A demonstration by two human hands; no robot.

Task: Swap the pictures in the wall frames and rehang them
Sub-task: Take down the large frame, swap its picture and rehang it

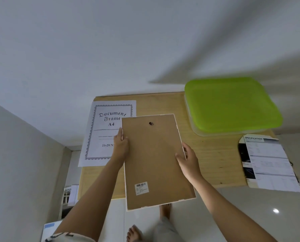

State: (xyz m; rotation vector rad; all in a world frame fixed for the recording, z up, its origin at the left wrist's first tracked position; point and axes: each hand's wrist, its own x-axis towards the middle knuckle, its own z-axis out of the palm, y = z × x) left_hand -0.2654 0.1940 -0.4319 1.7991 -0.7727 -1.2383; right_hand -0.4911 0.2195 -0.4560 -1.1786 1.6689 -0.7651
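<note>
Frame (156, 161) face down, long axis running twelve to six, left hand (120, 145) and right hand (187, 160) gripping opposite long edges. Document sheet (100, 133) lies at ten o'clock on the surface (213, 159), nearer the left hand

This looks like a room in a home. Plain white walls (110, 49) meet in a corner, and the floor (250, 215) is glossy pale tile. A low wooden table (215, 154) stands against the wall, with a green-lidded plastic box (231, 105) and loose printed sheets on it. The person stands barefoot (133, 233) on the tiles, which suits a house rather than a workplace.
</note>
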